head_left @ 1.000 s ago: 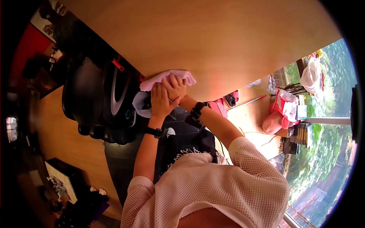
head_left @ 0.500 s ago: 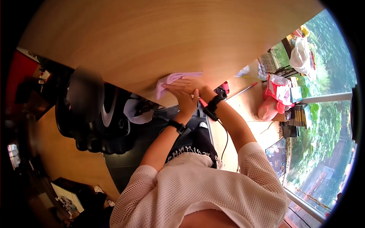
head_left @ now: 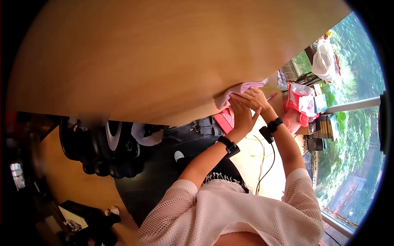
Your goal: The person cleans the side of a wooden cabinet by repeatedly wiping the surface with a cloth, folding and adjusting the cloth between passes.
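Note:
A folded pink cloth point(head_left: 240, 89) lies against the lower edge area of a broad wooden panel point(head_left: 164, 53). My right hand point(head_left: 255, 99) holds the cloth against the wood, fingers stretched across it. Just below, my left hand point(head_left: 243, 117) rests with straight fingers whose tips reach the cloth, its thumb spread out toward the right hand. The two hands are close together and partly overlap. Both wrists wear black straps with small devices; a cable hangs from the right one.
A black massage-chair-like seat point(head_left: 111, 143) stands at left. Below the panel are grey sandals point(head_left: 208, 128) and a red item point(head_left: 225, 120). At right, a red and white bag point(head_left: 301, 100), stacked books point(head_left: 326, 127) and a white bag point(head_left: 324, 61) stand near the window.
Both hands and the pink cloth have slid to the right along the panel. My body has shifted right too, and the sandals and red item on the floor show more.

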Available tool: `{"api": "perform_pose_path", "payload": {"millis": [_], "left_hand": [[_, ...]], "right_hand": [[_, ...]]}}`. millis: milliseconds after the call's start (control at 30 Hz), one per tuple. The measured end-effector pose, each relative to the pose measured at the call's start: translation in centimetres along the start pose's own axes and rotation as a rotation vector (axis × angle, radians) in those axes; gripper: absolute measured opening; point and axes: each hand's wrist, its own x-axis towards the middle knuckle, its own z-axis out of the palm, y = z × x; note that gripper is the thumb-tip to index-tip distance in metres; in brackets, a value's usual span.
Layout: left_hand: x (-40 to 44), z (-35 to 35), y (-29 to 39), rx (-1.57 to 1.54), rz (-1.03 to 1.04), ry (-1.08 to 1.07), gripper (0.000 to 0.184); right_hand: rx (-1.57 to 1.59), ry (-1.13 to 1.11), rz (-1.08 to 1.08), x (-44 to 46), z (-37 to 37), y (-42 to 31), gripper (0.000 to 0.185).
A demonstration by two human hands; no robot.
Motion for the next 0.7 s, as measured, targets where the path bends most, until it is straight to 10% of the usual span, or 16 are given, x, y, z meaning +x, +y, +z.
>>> {"api": "perform_pose_path", "payload": {"millis": [367, 533, 700], "left_hand": [[-0.9, -21.4, -5.7, 0.103, 0.068, 0.155, 0.094], [6.4, -34.9, 0.3, 0.219, 0.351, 0.3, 0.098], [7.7, -36.3, -2.5, 0.57, 0.375, 0.31, 0.102]], "right_hand": [[-0.045, 0.608, 0.022, 17.7, -2.4, -13.8, 0.055], [0.175, 0.808, 0.204, 27.3, -17.1, -16.0, 0.051], [0.086, 0.96, 0.375, 29.8, -18.2, -16.6, 0.046]]}}
